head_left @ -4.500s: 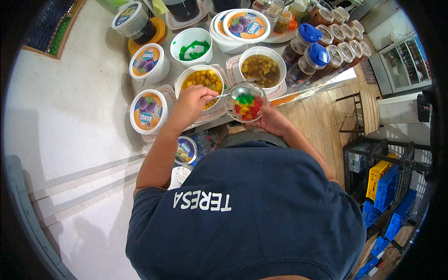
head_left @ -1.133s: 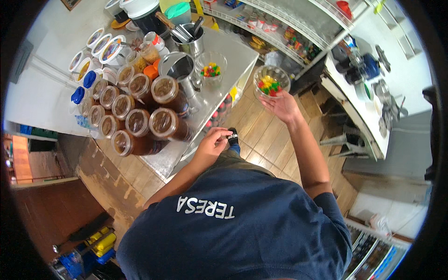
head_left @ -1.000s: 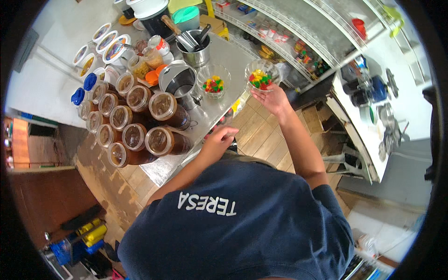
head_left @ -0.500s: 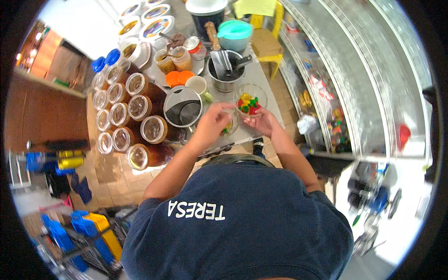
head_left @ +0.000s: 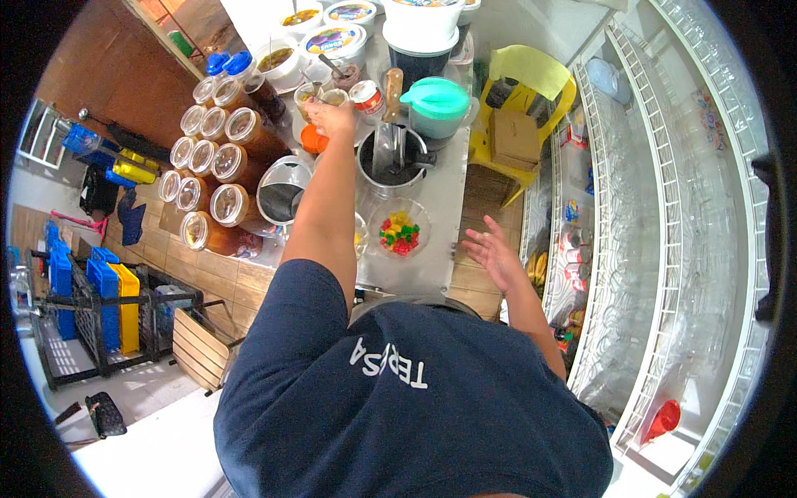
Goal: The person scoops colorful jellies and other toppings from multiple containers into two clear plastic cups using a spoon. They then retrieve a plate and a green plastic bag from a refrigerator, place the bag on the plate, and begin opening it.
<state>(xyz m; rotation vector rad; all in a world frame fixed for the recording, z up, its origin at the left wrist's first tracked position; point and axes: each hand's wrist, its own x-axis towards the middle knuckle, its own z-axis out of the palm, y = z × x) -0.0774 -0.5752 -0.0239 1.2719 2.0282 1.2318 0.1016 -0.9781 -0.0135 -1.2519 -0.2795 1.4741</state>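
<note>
My left hand (head_left: pixel 334 120) reaches far across the table to two small clear cups: one cup (head_left: pixel 305 93) holds a spoon, and the other cup (head_left: pixel 334 97) is just behind my fingers. The hand overlaps both cups, and its grip is unclear. Beneath it lies an orange lid (head_left: pixel 314 139). My right hand (head_left: pixel 496 256) hovers off the table's right edge, fingers spread and holding nothing. Between my arms a clear bowl (head_left: pixel 418 249) contains red, green and yellow cubes. My left forearm partly hides a second clear bowl (head_left: pixel 362 237).
Lidded jars of brown liquid (head_left: pixel 227 203) fill the table's left side, beside a clear pitcher (head_left: pixel 282 189). A metal pot (head_left: pixel 387 181) with utensils, a red-and-white can (head_left: pixel 366 100) and a turquoise-lidded container (head_left: pixel 437 108) stand farther back. A yellow chair (head_left: pixel 531 75) and wire shelves (head_left: pixel 656 207) are right.
My left hand has gone from the near bowl to the small cups farther away. My right hand has let go of the bowl of cubes and drawn off to the right. The view has shifted.
</note>
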